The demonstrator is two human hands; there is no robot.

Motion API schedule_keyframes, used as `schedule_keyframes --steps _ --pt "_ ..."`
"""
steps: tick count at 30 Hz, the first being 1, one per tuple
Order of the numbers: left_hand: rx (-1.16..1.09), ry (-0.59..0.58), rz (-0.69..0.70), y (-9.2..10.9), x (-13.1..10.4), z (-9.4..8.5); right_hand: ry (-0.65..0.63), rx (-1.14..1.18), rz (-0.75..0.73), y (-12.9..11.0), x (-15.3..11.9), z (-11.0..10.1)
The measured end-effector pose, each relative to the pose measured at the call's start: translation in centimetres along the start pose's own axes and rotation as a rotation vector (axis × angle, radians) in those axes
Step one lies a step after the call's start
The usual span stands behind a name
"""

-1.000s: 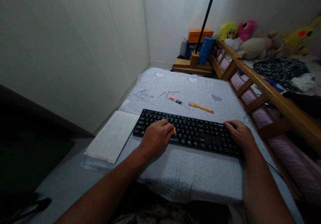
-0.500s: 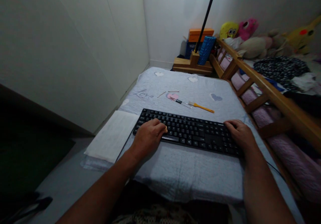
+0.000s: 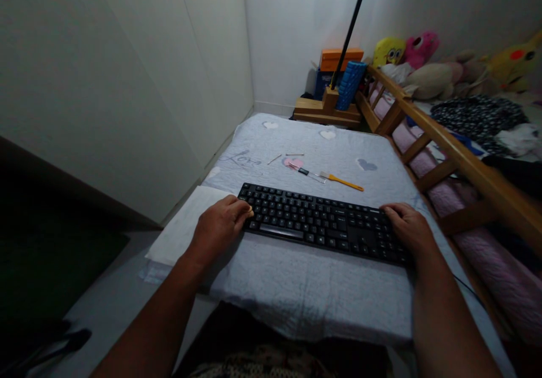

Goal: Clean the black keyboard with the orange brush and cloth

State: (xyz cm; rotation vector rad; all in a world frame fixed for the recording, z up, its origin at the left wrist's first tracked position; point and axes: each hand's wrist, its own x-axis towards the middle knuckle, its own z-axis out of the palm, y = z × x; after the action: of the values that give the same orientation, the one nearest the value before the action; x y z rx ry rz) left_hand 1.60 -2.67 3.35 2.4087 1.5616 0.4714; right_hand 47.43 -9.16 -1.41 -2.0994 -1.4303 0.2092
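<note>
A black keyboard (image 3: 305, 215) lies flat across the cloth-covered table. My left hand (image 3: 218, 225) is at its left end, fingers closed in a pinch on a small cream-coloured piece (image 3: 250, 211) pressed against the keys. Most of that piece is hidden by the fingers, so its kind does not show. My right hand (image 3: 407, 227) grips the keyboard's right end, thumb along the top edge. Behind the keyboard lie a brush (image 3: 345, 182) with an orange handle, a thin wire tool (image 3: 305, 172) with a dark grip, and two thin sticks like cotton swabs (image 3: 274, 159).
A white sheet (image 3: 175, 228) lies at the table's left side, partly under my left arm. A wooden bed rail (image 3: 444, 141) runs along the right. Beyond the far edge stand a wooden base (image 3: 313, 107) with a black pole, and a blue roller (image 3: 351, 84).
My left hand has slid left along the keys, from around the left-middle letters to the keyboard's left end, keeping the cream piece pinched. My right hand stays on the right end.
</note>
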Motion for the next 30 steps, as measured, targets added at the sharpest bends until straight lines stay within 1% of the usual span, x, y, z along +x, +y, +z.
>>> schedule_keyframes --steps 9,15,17,19,22,25,28,30 --pt "0.075 0.005 -0.075 -1.3 -0.6 -0.8 -0.028 0.016 0.035 0.3 0.1 0.0" --pt "0.17 0.012 -0.154 -2.2 -0.7 -1.4 -0.014 0.02 0.044 0.0 0.0 0.0" --pt "0.188 0.027 -0.159 -2.4 -0.7 -1.5 -0.014 0.014 0.051 -0.1 -0.1 -0.1" --pt "0.15 0.077 -0.141 -2.2 -0.7 -1.2 -0.017 0.012 0.055 -0.2 -0.1 -0.1" --pt "-0.035 0.156 -0.054 -1.2 -0.8 -0.3 -0.017 0.019 0.051 -0.1 0.0 -0.1" --pt "-0.152 0.143 0.047 0.3 -0.8 0.9 -0.012 0.026 0.046 0.0 0.0 -0.1" --pt "-0.158 0.109 0.052 1.1 -0.8 1.5 -0.01 0.03 0.024 0.2 0.0 -0.1" --pt "-0.131 0.091 0.041 1.1 -0.8 1.4 -0.007 0.028 0.013 0.2 0.0 0.0"
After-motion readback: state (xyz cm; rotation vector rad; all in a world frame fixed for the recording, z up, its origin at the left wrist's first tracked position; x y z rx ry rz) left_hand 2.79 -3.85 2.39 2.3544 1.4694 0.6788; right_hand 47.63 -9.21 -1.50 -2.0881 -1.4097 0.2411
